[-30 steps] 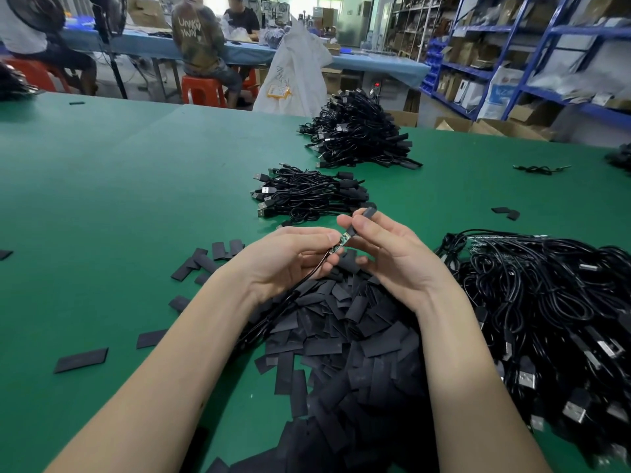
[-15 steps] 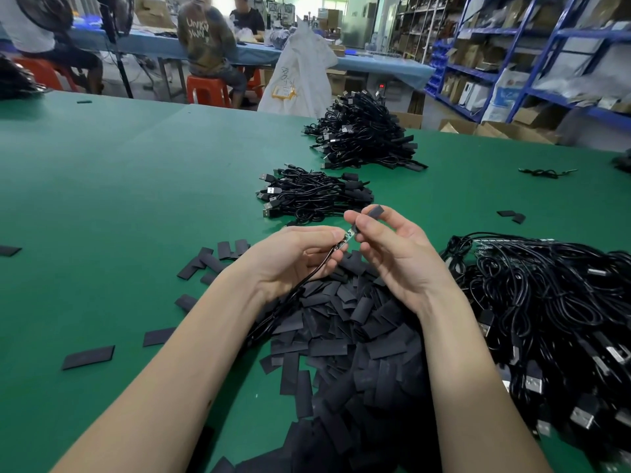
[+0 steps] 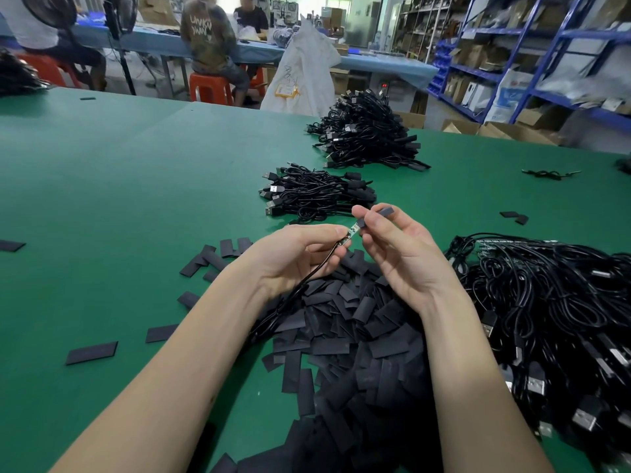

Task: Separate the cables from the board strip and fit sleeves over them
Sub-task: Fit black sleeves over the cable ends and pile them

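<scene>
My left hand (image 3: 293,257) pinches a thin black cable (image 3: 300,285) just behind the small green board (image 3: 351,232) at its tip. A short black sleeve (image 3: 377,216) is pinched in my right hand (image 3: 399,254), its near end touching the board's tip. The cable trails down under my left wrist onto a heap of flat black sleeves (image 3: 351,332) below both hands.
A tangle of black USB cables (image 3: 553,302) lies at the right of the green table (image 3: 119,206). Two cable piles sit beyond my hands: a small one (image 3: 314,194) and a bigger one (image 3: 368,134). Loose sleeves (image 3: 92,351) are scattered left. People sit at a far table.
My right hand has brought the sleeve's open end against the board's tip. My left hand keeps the same hold on the cable.
</scene>
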The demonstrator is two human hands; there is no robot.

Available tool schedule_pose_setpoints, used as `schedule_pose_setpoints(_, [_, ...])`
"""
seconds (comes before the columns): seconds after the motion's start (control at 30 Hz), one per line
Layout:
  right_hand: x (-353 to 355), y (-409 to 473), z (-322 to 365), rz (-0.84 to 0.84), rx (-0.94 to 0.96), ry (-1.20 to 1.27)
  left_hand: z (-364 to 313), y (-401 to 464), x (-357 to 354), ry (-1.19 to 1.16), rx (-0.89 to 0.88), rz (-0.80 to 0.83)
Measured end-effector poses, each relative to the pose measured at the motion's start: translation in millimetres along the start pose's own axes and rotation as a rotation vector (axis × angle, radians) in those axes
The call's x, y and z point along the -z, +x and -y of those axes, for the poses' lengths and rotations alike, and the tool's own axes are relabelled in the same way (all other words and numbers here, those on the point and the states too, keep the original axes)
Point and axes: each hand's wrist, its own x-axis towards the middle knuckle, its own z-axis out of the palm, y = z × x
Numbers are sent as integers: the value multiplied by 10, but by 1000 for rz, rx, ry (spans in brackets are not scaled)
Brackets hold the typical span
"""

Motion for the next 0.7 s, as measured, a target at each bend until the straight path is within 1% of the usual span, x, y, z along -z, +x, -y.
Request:
schedule_pose_setpoints(0.17, [23,-21,34,31,10,-62,-13,-5,11,16,-9,-1])
schedule_pose_setpoints(0.3, [58,-55,93,66,-10,-176,-37,-21,19,164,-47,2])
schedule_pose_setpoints(0.37, [77,-71,111,82,-25,-192,-54,-30,19,211,-62,3])
schedule_pose_setpoints(0.5, [79,-83,112,96,-61,-163,-67,-48,20,235,-69,13])
schedule_pose_setpoints(0.7, [58,-68,93,109,-47,-70,-60,-40,24,138,-21,42])
